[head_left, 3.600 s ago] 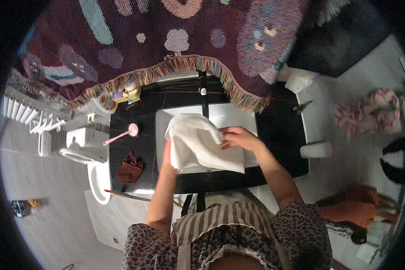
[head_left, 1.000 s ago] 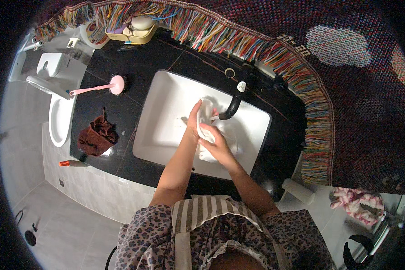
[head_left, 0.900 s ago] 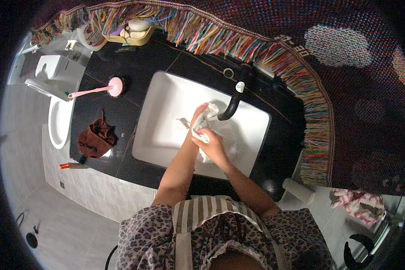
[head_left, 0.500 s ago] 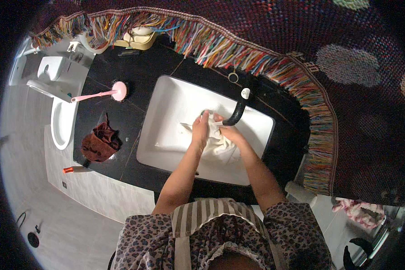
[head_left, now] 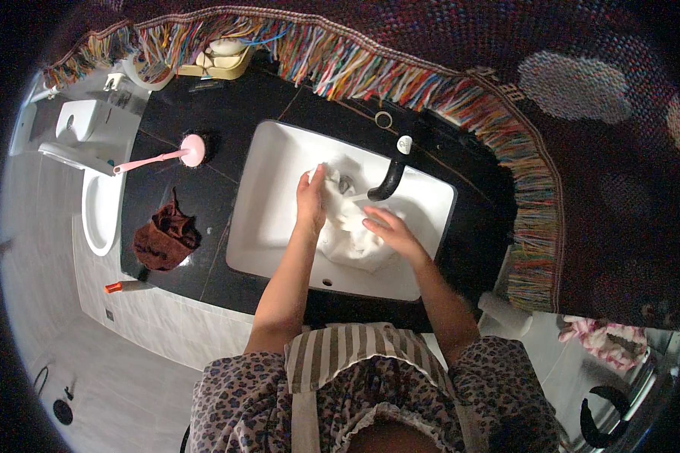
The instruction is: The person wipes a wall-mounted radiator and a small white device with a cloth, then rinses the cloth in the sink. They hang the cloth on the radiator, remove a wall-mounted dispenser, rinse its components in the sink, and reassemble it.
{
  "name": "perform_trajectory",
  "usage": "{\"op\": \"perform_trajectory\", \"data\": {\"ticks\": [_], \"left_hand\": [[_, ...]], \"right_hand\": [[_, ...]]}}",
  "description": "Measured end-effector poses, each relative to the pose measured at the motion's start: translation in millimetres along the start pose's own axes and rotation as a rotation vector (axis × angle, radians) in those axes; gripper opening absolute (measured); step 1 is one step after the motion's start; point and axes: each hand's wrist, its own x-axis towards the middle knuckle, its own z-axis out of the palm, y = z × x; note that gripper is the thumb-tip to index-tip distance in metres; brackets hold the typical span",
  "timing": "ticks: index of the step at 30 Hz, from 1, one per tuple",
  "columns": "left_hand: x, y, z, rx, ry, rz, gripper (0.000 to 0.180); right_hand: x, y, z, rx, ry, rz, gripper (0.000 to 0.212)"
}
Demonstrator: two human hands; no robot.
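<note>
A wet white cloth [head_left: 359, 248] lies bunched in the white sink [head_left: 268, 219], under the black faucet [head_left: 387, 183]. A pale stream runs from the spout onto it. My left hand [head_left: 310, 202] grips the cloth's left part, thumb up, close to the drain. On the other side, my right hand [head_left: 393, 230] is open, its fingers apart at the cloth's right edge; whether the fingertips touch it is hard to tell.
Left of the sink on the black counter [head_left: 219, 181] lie a pink long-handled brush [head_left: 193, 151] and a dark brown cloth [head_left: 166, 240]. A fringed woven textile [head_left: 431, 90] hangs along the far and right side. A soap-coloured tray [head_left: 234, 66] stands at the back.
My hands have moved apart: the left went left with its part of the cloth, the right loosened its hold and opened. The cloth has spread lower in the sink.
</note>
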Motion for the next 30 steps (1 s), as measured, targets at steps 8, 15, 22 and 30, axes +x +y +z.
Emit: {"op": "perform_trajectory", "data": {"ticks": [8, 15, 22, 30], "left_hand": [[-13, -27, -19, 0.296, 0.145, -0.106, 0.034], [-33, -19, -9, 0.282, 0.134, -0.082, 0.034], [-26, -26, -17, 0.246, 0.193, -0.131, 0.039], [17, -91, -61, 0.091, -0.045, 0.047, 0.039]], "right_hand": [[-21, -69, 12, 1.140, -0.005, 0.023, 0.022], [-32, -152, 18, 1.404, -0.224, -0.145, 0.017], [-29, -177, 22, 1.377, -0.332, -0.256, 0.018], [-30, -190, 26, 1.263, -0.320, -0.281, 0.021]]}}
